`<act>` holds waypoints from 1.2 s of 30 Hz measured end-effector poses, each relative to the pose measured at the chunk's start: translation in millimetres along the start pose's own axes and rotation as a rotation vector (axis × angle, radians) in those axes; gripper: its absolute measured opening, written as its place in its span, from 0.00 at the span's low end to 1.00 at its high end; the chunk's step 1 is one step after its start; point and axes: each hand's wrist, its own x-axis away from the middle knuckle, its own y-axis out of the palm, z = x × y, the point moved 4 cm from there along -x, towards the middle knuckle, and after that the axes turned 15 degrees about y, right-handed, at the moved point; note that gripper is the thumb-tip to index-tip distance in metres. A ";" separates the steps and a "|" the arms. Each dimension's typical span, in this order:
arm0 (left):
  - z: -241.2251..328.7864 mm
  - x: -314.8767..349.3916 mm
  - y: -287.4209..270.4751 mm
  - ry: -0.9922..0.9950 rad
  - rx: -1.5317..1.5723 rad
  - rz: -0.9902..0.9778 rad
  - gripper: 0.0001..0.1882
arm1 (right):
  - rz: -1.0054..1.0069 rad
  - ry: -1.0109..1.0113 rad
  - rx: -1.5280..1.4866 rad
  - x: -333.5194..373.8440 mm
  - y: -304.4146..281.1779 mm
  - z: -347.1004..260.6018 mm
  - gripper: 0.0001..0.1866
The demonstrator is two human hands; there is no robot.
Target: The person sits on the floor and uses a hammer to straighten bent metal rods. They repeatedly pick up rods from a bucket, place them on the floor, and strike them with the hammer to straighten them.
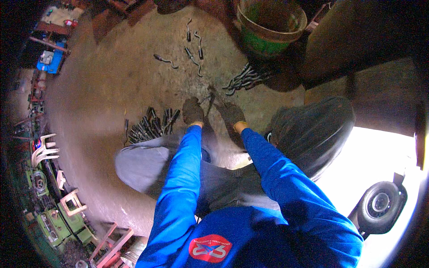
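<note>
At a rod [210,103], both hands [193,111] curl, grip unclear.

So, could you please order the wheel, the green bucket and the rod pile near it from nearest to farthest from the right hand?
From the right hand, head view:
1. Rod pile, just ahead.
2. Green bucket, farther ahead, slightly right.
3. Wheel, far lower right.

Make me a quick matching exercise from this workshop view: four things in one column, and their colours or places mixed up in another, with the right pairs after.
Things:
1. Bucket
2. Larger pile of metal rods
3. Shirt
4. Tyred wheel

Colours or places:
A. Left of the left hand
B. Lower right
C. Green
D. Blue

Pairs: 1-C, 2-A, 3-D, 4-B
</note>
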 end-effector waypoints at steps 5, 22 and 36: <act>-22.7 4.9 6.9 -0.039 -0.016 -0.013 0.13 | -0.149 0.251 -0.041 22.0 -22.9 -18.9 0.28; -16.9 4.9 6.2 0.102 -0.079 -0.098 0.11 | 0.017 0.132 -0.172 15.7 -24.4 -42.7 0.25; -0.3 0.3 7.3 0.190 -0.060 -0.021 0.11 | -0.094 0.216 0.006 0.8 -8.4 -11.8 0.23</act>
